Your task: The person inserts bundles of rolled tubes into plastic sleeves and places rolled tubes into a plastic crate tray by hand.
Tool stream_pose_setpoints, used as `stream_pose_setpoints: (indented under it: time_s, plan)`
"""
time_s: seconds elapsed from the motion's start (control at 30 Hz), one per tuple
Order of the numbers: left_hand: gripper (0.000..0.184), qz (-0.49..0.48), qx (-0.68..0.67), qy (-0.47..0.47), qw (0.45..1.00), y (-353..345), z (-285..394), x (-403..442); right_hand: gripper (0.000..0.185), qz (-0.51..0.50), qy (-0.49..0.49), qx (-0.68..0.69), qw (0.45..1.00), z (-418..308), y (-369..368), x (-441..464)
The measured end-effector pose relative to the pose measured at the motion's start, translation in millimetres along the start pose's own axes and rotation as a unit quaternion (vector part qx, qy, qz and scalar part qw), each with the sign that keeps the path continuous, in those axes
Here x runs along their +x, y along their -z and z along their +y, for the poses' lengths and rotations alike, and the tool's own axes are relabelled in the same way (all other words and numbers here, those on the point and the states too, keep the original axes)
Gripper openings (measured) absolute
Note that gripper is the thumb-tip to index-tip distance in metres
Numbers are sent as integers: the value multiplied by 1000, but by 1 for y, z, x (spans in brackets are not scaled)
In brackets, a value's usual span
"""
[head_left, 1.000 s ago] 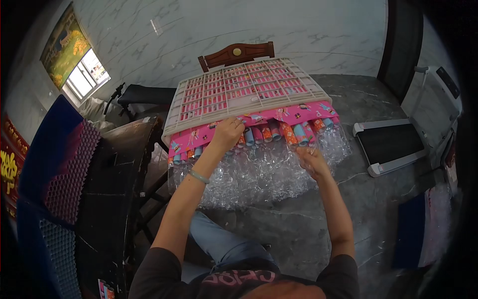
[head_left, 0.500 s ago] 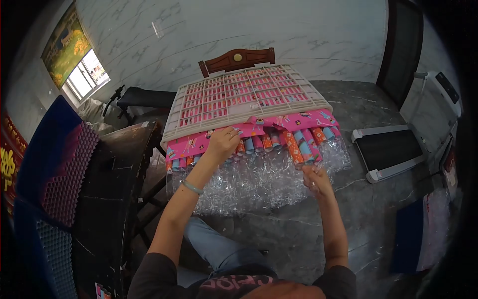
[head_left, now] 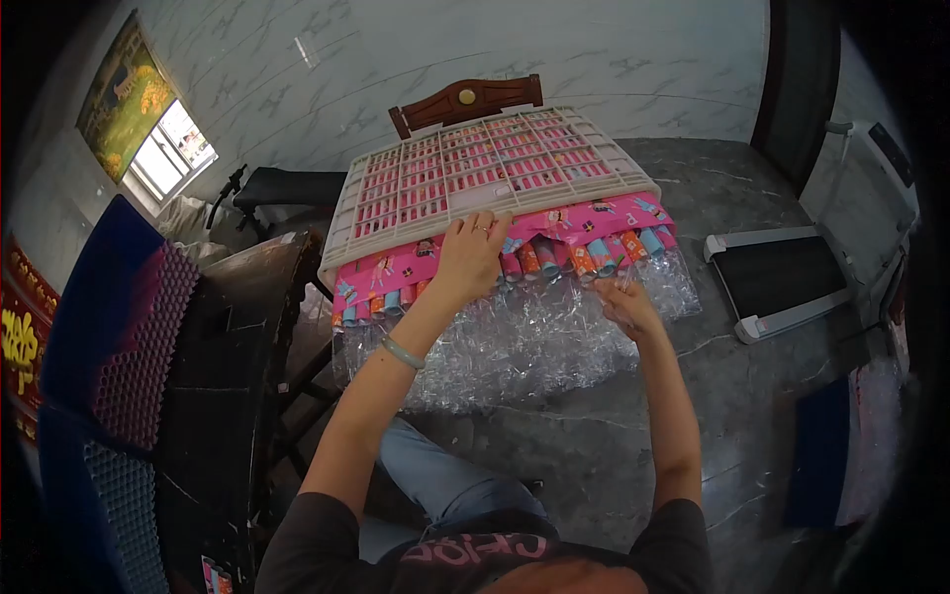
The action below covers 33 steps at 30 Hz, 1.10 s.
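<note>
- Closed fingers of the right hand (head_left: pixel 627 307) pinch clear wrapping (head_left: pixel 520 342) at the ends of patterned tubes (head_left: pixel 529 263).
- The left hand (head_left: pixel 471 262) lies across a pink sheet (head_left: pixel 594 224), fingers bent; any grip is hidden.
- The tubes poke out beneath the crate (head_left: pixel 594 191).

- T-shirt (head_left: pixel 426 574): dark charcoal or near-black, plain fabric, loose cut.
- Left sleeve (head_left: pixel 315 530) and right sleeve (head_left: pixel 675 535): short, same dark cloth as the body, wide hems, forearms bare below.
- Chest lettering (head_left: pixel 475 547): dull pink, big rounded capitals, partly cut off by folds; full wording can't be read.
- Bangle (head_left: pixel 402 353): one, pale grey-green, smooth, rounded, closed band, on left forearm near wrist.
- Ring (head_left: pixel 482 229): thin band, on a finger of left hand (head_left: pixel 470 262); detail too small.
- Jeans (head_left: pixel 450 480): faded light blue denim, creased, only part of the leg visible.
</note>
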<state>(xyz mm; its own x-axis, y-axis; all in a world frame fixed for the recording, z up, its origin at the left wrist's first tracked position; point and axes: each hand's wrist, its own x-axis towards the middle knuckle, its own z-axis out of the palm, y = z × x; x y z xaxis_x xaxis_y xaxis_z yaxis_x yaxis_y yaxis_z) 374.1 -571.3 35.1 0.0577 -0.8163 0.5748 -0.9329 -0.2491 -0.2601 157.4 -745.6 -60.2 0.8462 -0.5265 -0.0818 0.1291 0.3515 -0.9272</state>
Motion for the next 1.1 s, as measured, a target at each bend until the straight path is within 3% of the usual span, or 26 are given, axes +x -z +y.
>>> stream_pose_setpoints:
  time_s: [0.1,0.23,0.33,0.4,0.5,0.67,0.73,0.83,0.9,0.97,1.03,1.1]
  plan:
    - [43,42,58,-51,996,-29,-10,-2,18,-16,-5,-24,1000,-1,-5,-9]
    - [48,28,66,-115,991,-41,-14,23,19,-16,-4,-5,1000,0,1,-14]
    - [36,46,8,-133,990,-41,-10,30,18,-7,-6,20,1000,-6,3,-19]
    - [28,134,-199,-30,970,-39,-11,30,17,-8,-4,32,999,-6,2,-20]
    - [30,152,-303,97,936,-37,-20,19,14,-18,-9,29,999,-7,4,-22]
    - [40,27,-425,228,876,-26,-26,14,15,-8,-10,16,1000,-3,7,-19]
    - [49,91,-235,-23,967,-22,-25,16,15,-7,-9,6,1000,-2,7,-17]
    - [58,105,-125,-20,986,-8,11,8,16,21,-10,12,1000,0,7,-15]
    - [57,105,-95,-24,990,-8,28,13,16,-33,-17,8,999,-2,10,-14]
    - [56,108,-66,-21,992,-16,33,16,17,-15,-23,1,1000,-6,2,-18]
    - [35,-24,46,-3,999,-39,22,31,18,5,-22,-11,1000,-9,0,-19]
    - [24,-37,62,-19,997,-48,15,44,19,-16,-8,5,1000,-7,2,-18]
